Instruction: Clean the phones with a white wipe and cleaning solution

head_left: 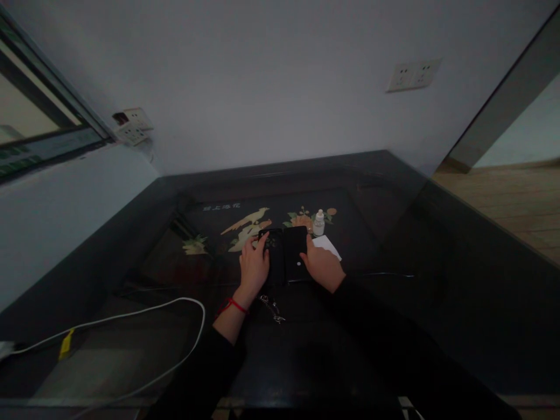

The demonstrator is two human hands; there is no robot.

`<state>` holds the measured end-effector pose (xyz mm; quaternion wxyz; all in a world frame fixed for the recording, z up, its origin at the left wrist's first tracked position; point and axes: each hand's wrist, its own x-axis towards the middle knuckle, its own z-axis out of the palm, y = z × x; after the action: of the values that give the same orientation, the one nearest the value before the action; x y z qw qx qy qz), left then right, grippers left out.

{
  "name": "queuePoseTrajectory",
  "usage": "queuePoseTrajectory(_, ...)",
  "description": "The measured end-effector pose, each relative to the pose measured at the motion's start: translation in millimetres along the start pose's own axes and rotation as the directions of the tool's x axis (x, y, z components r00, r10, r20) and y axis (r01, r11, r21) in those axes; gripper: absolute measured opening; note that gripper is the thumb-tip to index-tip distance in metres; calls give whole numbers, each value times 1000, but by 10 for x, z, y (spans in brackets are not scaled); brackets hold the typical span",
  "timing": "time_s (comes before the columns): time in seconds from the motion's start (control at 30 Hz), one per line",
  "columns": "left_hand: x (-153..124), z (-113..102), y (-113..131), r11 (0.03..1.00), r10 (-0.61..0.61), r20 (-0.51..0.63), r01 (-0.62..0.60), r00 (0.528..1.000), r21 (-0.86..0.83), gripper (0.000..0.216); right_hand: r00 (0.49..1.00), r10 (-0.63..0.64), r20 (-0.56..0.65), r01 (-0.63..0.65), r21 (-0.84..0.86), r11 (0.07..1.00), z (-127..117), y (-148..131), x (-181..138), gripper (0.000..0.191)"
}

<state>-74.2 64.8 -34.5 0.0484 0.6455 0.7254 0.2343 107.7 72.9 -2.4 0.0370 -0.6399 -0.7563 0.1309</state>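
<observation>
Two black phones lie side by side on a dark glass-topped table [394,245]. My left hand [252,266] rests on the left phone [272,248], its fingers stretched over the near edge and touching the top corner. My right hand [322,265] lies against the right edge of the right phone [294,252], fingers flat and together. A red string circles my left wrist. Both arms wear dark sleeves.
A small white dropper bottle [319,222] stands just beyond the phones, beside a white sheet [327,245]. A metal chain [272,307] lies near my left wrist. A white cable [131,321] loops at the left. Wall sockets [413,74] sit above.
</observation>
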Motion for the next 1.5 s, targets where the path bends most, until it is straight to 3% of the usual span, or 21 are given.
queuePoseTrajectory(0.2, 17, -48, -26, 999, 37, -22, -38, 999, -36, 53, 999, -21, -39, 19, -42, 999, -93, 31, -28, 54)
queuePoseTrajectory(0.37, 50, -177, 80, 990, 100, -79, -107, 992, -97, 58, 998, -24, -66, 20, -60, 998, -228, 317, -77, 39)
queuePoseTrajectory(0.6, 245, -135, 799, 939, 284, 20, -274, 959, -209, 36, 999, 48, -9, -48, -73, 996, -117, 579, -83, 33)
queuePoseTrajectory(0.77, 464, 80, 1149, 952, 246, 42, -233, 968, -201, 43, 996, 51, -77, -55, -47, 997, -175, 634, -82, 31)
queuePoseTrajectory(0.97, 583, 242, 1181, 949, 269, 76, -251, 960, -190, 35, 967, -2, -254, 19, 63, 998, -604, 662, 161, 24)
queuePoseTrajectory(1.07, 606, 283, 1163, 948, 284, 80, -267, 956, -176, 33, 960, -32, -280, 68, 122, 990, -720, 583, 395, 25)
queuePoseTrajectory(1.23, 631, 352, 1123, 943, 304, 77, -289, 949, -165, 32, 966, -48, -253, 95, 178, 979, -668, 542, 660, 26)
queuePoseTrajectory(1.5, 658, 335, 1113, 941, 296, 87, -275, 951, -197, 28, 956, -127, -265, 203, 283, 937, -615, 650, 804, 22)
